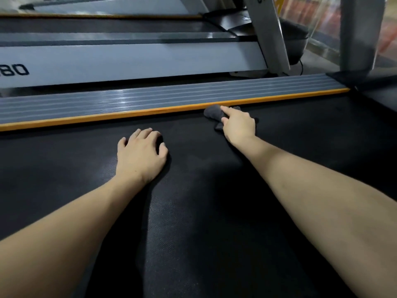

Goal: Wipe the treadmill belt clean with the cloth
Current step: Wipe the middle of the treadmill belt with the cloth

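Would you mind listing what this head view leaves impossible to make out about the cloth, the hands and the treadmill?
- Cloth: most of it is hidden under the right hand, so its full size is unclear.
- Left hand: the palm is face down on the belt, so what lies under it is unseen.
- Lettering on the neighbouring treadmill: cut off by the left edge.
- Belt dirt: too dark to judge.

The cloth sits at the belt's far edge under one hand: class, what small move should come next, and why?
Probably draw the right hand and its dark cloth back across the belt towards the body. The cloth already touches the orange strip, so the stroke cannot go further, while the left hand rests flat on the belt.
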The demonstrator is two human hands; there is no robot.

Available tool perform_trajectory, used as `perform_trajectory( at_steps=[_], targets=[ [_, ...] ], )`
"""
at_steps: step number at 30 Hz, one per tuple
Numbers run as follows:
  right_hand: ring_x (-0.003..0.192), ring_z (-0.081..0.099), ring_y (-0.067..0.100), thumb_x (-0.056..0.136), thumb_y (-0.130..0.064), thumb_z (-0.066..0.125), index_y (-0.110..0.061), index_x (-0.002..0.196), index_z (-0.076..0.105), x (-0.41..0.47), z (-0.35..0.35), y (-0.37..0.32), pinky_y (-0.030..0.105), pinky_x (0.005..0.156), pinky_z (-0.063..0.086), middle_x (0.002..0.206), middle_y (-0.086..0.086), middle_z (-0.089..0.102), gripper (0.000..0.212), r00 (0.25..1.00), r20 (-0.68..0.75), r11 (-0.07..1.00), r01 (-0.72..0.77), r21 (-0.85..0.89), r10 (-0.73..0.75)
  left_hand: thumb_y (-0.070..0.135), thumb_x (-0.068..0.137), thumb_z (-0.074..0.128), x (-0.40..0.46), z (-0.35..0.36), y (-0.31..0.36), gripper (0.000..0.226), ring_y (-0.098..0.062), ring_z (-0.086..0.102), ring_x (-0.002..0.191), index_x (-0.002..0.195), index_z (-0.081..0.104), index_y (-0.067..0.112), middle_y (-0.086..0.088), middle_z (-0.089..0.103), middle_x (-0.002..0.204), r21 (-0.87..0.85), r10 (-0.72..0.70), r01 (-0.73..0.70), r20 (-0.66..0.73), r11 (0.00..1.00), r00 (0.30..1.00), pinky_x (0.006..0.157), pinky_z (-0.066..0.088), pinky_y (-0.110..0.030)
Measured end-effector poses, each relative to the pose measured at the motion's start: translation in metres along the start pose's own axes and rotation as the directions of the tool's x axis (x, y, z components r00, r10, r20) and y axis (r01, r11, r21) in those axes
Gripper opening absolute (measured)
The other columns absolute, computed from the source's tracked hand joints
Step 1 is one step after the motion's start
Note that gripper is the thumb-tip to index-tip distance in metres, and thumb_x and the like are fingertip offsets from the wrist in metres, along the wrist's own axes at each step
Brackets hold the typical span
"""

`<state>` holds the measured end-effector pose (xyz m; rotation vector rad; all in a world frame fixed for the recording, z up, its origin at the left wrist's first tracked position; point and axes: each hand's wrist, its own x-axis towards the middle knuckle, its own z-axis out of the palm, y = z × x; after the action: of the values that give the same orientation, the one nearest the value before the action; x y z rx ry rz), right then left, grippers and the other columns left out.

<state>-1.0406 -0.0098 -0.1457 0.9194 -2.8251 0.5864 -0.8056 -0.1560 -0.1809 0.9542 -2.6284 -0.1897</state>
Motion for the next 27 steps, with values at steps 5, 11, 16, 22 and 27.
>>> perform_trajectory(
  at_steps=[5,11,16,22,27],
  targets=[
    [0.111,0.058,0.033,0.097,-0.027,0.052,-0.031,0.126,0.056,-0.019,0.001,-0.034,0.04,0.086,0.046,0.118,0.007,0.066,0.03,1.0,0.011,1.0,0.025,0.004,-0.025,0.033,0.092,0.047,-0.006,-0.021,-0.011,0.029,-0.023,0.055,0.118,0.111,0.069,0.032,0.004,0.064,0.121,-0.067,-0.061,0.058,-0.048,0.996,0.997,0.108,0.034,-0.046],
    [0.107,0.058,0.033,0.093,-0.027,0.054,-0.027,0.116,0.058,-0.056,0.045,-0.146,0.04,0.077,0.046,0.115,0.003,0.064,0.023,0.951,0.042,0.951,0.302,0.071,-0.305,0.036,0.096,0.045,-0.028,-0.041,-0.077,0.034,-0.02,0.049,0.132,0.126,0.062,0.036,0.009,0.057,0.142,0.041,-0.092,0.091,0.028,0.995,0.995,0.108,0.037,-0.046],
    [0.129,0.047,0.025,0.099,-0.027,0.049,-0.033,0.134,0.054,-0.046,0.037,-0.114,0.04,0.096,0.044,0.143,-0.007,0.051,0.036,0.897,0.094,0.902,0.425,0.081,-0.432,0.037,0.095,0.049,-0.037,-0.034,-0.081,0.035,-0.017,0.05,0.133,0.127,0.064,0.036,0.011,0.058,0.143,0.032,-0.082,0.083,-0.029,0.996,0.996,0.111,0.035,-0.046],
    [0.123,0.052,0.029,0.101,-0.024,0.046,-0.03,0.136,0.053,-0.025,0.008,-0.033,0.039,0.093,0.043,0.142,0.002,0.053,0.036,1.0,-0.016,0.999,0.009,-0.037,-0.009,0.038,0.096,0.049,-0.036,-0.035,-0.078,0.027,-0.016,0.049,0.13,0.118,0.065,0.037,0.013,0.06,0.135,-0.007,-0.106,0.105,-0.061,0.994,0.993,0.109,0.032,-0.047],
    [0.099,0.063,0.03,0.093,-0.026,0.054,-0.028,0.109,0.059,-0.046,0.032,-0.114,0.036,0.07,0.045,0.111,0.0,0.063,0.017,0.998,-0.058,1.0,0.007,-0.031,-0.009,0.041,0.095,0.045,-0.037,-0.036,-0.075,0.026,-0.016,0.046,0.131,0.115,0.062,0.037,0.013,0.057,0.132,-0.005,-0.126,0.126,-0.031,0.992,0.992,0.114,0.024,-0.057]
  ],
)
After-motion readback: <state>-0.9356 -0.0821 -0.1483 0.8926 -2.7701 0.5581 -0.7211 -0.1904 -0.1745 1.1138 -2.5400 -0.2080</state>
